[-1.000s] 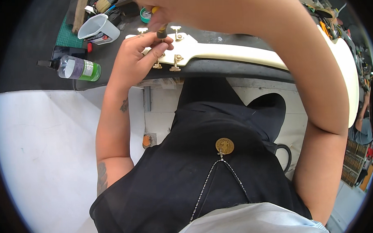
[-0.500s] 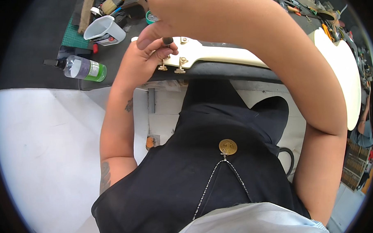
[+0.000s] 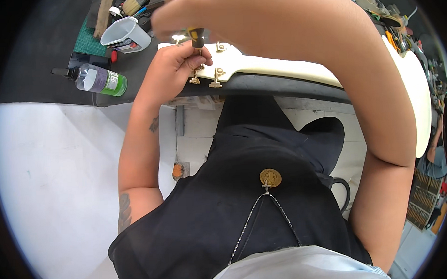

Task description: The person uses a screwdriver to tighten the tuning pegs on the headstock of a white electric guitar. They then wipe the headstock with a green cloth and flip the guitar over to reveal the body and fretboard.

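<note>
A cream bass guitar (image 3: 290, 68) lies across the workbench, its headstock under my hands. Gold tuning machines (image 3: 215, 79) line the headstock's edges. My left hand (image 3: 174, 67) rests at the headstock, thumb and fingers pinched around the lower end of a screwdriver (image 3: 197, 38) with a black and yellow handle. The screwdriver stands upright over a tuner; its tip is hidden by my fingers. My right hand (image 3: 182, 15) is closed about the top of the handle from above, its fingers smeared by motion. My right forearm passes over the guitar neck.
Left of the headstock stand a white plastic tub (image 3: 126, 35) and a spray bottle (image 3: 101, 81) of green liquid lying on its side. A green cutting mat (image 3: 88, 42) and brush (image 3: 131, 6) lie behind. Assorted tools crowd the far right bench.
My right hand has shifted a little left and turned, so more of the screwdriver's yellow and black handle shows. My left hand stays at the headstock.
</note>
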### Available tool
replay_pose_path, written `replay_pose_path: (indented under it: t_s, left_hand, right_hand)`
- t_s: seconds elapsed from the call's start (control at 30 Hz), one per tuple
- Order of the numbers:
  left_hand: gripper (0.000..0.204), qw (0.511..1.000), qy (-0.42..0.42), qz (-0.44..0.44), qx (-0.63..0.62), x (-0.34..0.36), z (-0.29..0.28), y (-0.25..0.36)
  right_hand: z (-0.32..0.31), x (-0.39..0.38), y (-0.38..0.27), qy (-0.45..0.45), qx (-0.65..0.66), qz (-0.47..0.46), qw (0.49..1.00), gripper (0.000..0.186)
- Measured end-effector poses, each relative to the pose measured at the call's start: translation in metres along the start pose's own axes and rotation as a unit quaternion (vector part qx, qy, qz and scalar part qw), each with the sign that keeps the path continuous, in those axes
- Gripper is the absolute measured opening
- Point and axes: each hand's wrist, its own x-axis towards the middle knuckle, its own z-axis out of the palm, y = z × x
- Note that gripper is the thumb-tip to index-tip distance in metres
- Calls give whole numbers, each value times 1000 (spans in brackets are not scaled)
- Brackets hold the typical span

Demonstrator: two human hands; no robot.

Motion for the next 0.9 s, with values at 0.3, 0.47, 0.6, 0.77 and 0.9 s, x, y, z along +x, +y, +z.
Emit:
replay_pose_path:
  t_s: [0.3,0.47,0.6,0.77,0.9]
  left_hand:
    - [9,1000,14,-7,-6,-6,4,-5]
    - [8,1000,-13,-26,-9,-1,1,0]
    - [8,1000,-14,-14,-13,-3,1,0]
    - [8,1000,-17,-2,-7,2,0,-1]
    - [9,1000,-10,-24,7,-3,2,-3]
  right_hand:
    - [-42,26,19,-236,30,-147,960,25]
    - [-13,17,24,-141,-60,-142,978,8]
    - [-3,18,20,-154,-144,-66,975,8]
    - [-11,14,30,-137,-38,-173,975,10]
    - [-41,19,18,-205,-76,-155,963,11]
